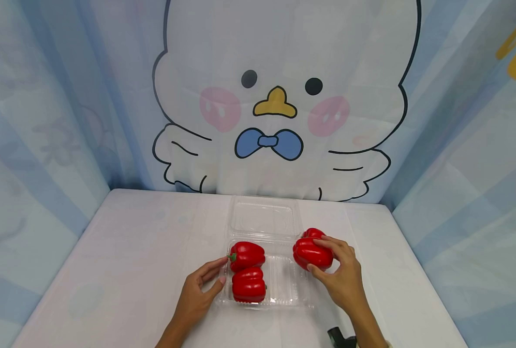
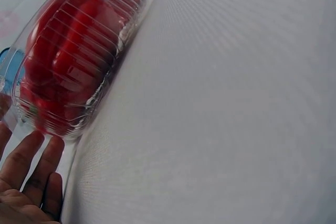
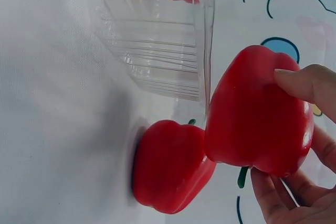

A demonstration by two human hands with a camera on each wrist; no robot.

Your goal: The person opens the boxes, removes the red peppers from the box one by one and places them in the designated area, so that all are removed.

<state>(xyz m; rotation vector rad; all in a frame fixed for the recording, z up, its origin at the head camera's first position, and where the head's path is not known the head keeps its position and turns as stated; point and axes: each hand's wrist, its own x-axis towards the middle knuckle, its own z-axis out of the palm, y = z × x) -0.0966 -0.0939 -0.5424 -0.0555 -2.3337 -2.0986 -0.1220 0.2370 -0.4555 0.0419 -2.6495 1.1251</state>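
Two red peppers (image 1: 247, 256) (image 1: 249, 285) lie in the left half of a clear plastic box (image 1: 284, 280), whose lid (image 1: 264, 217) is folded back. The left hand (image 1: 199, 292) touches the box's left side with thumb and fingers extended; in the left wrist view its fingers (image 2: 31, 166) are at the box's end. A third pepper (image 1: 312, 253) is gripped by the right hand (image 1: 345, 275), raised at the box's right edge. Beyond it, a fourth pepper (image 1: 313, 233) shows partly; the right wrist view has this pepper (image 3: 170, 166) on the table outside the box.
A black object (image 1: 341, 337) is at the front edge beside the right forearm. The white table (image 1: 131, 270) is enclosed by pale blue curtains, the back one (image 1: 275, 58) printed with a cartoon figure.
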